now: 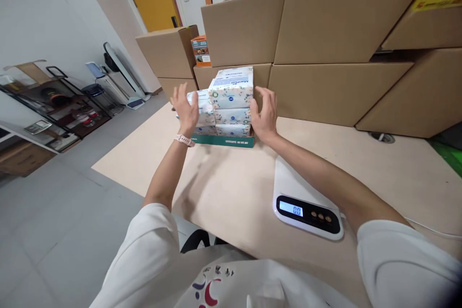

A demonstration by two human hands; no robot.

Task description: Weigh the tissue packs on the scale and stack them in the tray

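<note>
The fingers (267, 95) of the right hand (265, 122) are spread and loosely bent at the right side of a stack of white plastic-wrapped packs with floral print and blue lettering (231, 98). Those of the left hand (188, 114) are held wide too, with the thumb apart, at the lower left part of the stack. Neither hand is closed around a pack; whether the skin touches the wrapping, I cannot tell.

The packs sit in a shallow green cardboard tray (224, 141) on a pale wood-toned table (224, 178), in front of large plain brown cardboard boxes (317, 29). The right part of the stack stands higher than the left. Nearer the person, under the right forearm, lies a flat white scale with a black control panel (306, 219), its lit display reading 0.0.

The step in hand looks like bracketing or squaring the packs in their tray. The next move seems to call for light, even pressure from both palms, keeping the soft packs aligned and the taller part from tipping.
</note>
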